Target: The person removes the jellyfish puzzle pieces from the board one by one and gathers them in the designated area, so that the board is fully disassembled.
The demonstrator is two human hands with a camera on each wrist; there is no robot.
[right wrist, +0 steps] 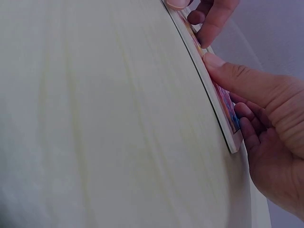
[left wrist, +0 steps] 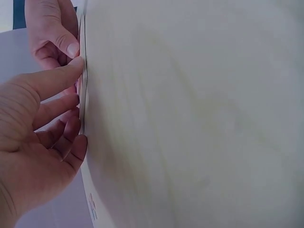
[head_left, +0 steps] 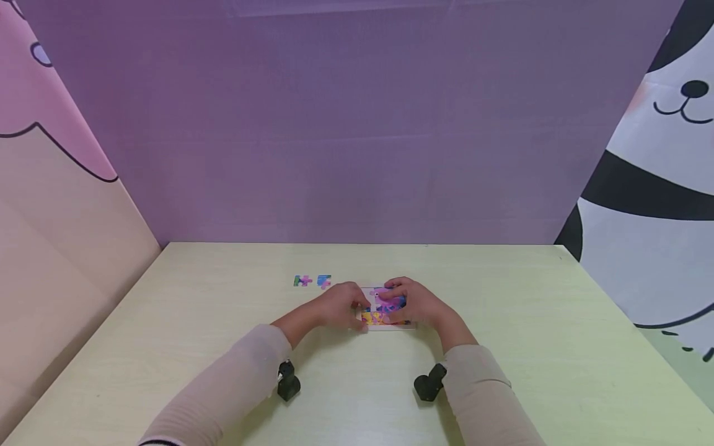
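The puzzle board (head_left: 385, 308) lies flat near the middle of the table (head_left: 558, 347). It looks thin, light and stiff, best taken at its side edges. The left hand (head_left: 341, 306) and right hand (head_left: 417, 302) pinch those edges with curled fingers. Two loose pieces (head_left: 312, 281) lie toward the far edge.
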